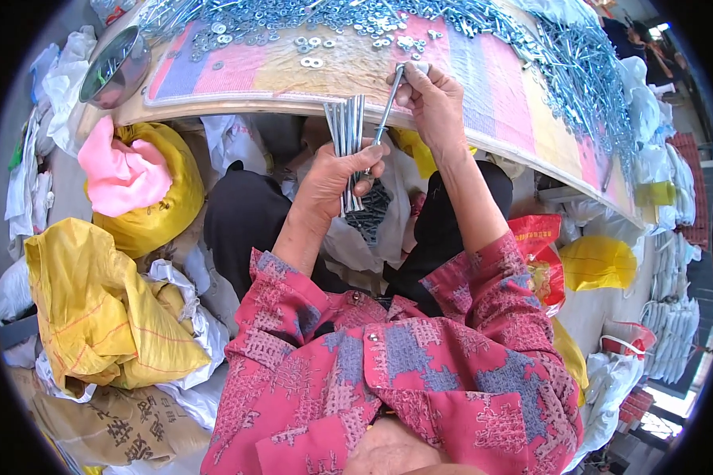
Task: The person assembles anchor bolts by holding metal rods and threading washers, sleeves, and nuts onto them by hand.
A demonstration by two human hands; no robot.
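My left hand (333,178) is closed around a bundle of long silvery bolts (347,127), which stand nearly upright and stick out above and below the fist. One single bolt (389,103) slants up and right from beside the left fingertips. At its upper end, my right hand (434,103) pinches it between thumb and fingers, just over the table's near edge. Whether a small washer is also between those fingers cannot be made out. Loose washers (312,62) lie on the striped cloth (269,71) beyond the hands. Between my knees, a pale bag (348,245) holds more metal pieces.
Heaps of washers (285,16) and long bolts (570,79) cover the table's far and right parts. A metal bowl (115,67) stands at the left corner. Yellow sacks (111,309), a pink cloth (123,166) and a red bag (537,253) lie around my legs.
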